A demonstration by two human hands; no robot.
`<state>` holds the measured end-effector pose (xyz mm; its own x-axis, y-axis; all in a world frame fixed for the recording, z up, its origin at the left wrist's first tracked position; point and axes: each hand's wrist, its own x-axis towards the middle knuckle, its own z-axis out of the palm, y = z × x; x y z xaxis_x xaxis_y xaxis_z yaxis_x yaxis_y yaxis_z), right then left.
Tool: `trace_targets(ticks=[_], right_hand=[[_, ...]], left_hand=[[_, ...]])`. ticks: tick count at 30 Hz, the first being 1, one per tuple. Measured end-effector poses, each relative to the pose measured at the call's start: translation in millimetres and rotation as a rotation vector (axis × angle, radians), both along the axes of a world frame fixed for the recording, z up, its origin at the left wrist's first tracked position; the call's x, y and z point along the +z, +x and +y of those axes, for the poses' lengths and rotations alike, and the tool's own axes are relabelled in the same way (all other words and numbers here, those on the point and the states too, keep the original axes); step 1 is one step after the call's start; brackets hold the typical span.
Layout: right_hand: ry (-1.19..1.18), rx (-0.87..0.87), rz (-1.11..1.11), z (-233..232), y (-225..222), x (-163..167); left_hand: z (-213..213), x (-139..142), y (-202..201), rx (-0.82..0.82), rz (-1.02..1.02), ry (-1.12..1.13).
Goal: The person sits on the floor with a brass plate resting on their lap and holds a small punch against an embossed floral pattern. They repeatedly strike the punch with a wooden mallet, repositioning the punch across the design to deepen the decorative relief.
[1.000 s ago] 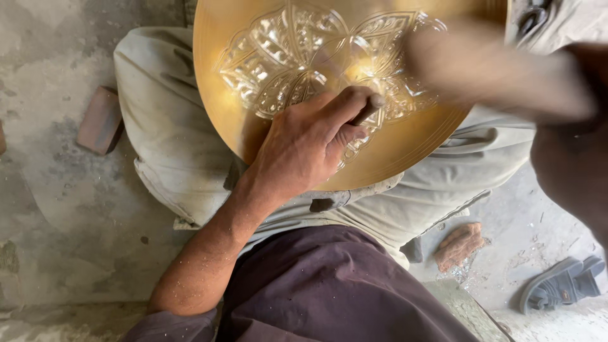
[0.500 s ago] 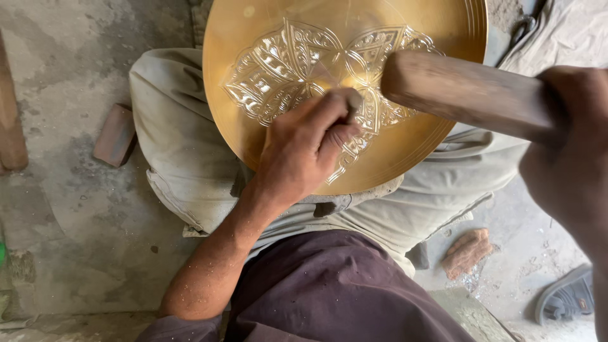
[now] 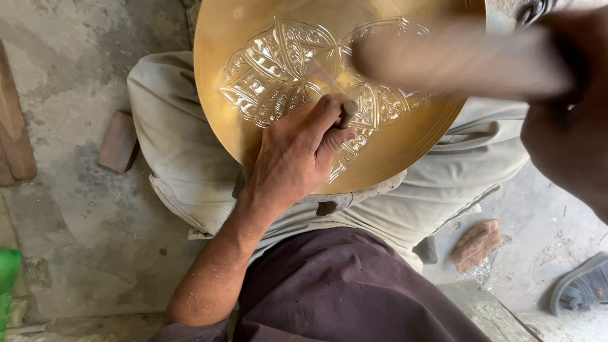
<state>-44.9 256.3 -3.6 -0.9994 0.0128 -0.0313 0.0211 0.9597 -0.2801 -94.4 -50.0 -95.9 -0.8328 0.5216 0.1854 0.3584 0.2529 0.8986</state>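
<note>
Head view | left hand (image 3: 294,155) grips chisel (image 3: 348,113) on brass plate (image 3: 221,57) | right hand (image 3: 573,126) holds blurred mallet (image 3: 456,60)

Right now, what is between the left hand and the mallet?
In the head view, the punch top sticks up from the left hand; beyond it only engraved brass plate shows below the blurred mallet.

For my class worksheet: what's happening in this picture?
A person sits cross-legged on a concrete floor with a round brass plate resting on their lap. The left hand pinches a small chisel upright against the engraved floral pattern. The right hand grips a wooden mallet, blurred with motion above the plate. A brick piece lies beside the knee.
</note>
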Motion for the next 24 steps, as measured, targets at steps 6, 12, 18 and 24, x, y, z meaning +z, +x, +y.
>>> trace_targets(ticks=[6, 12, 18, 24], right_hand=[[-0.215, -0.194, -0.099, 10, 11, -20], [-0.147, -0.091, -0.048, 3, 4, -14], [-0.181, -0.174, -0.105, -3, 6, -13], [-0.686, -0.472, -0.246, 0, -2, -20]], left_hand=[[-3, 0, -1, 0.010, -0.004, 0.004], [-1, 4, -4, -0.002, -0.013, -0.020], [0, 5, -6, -0.002, -0.013, -0.021], [3, 4, -8, 0.004, -0.015, -0.015]])
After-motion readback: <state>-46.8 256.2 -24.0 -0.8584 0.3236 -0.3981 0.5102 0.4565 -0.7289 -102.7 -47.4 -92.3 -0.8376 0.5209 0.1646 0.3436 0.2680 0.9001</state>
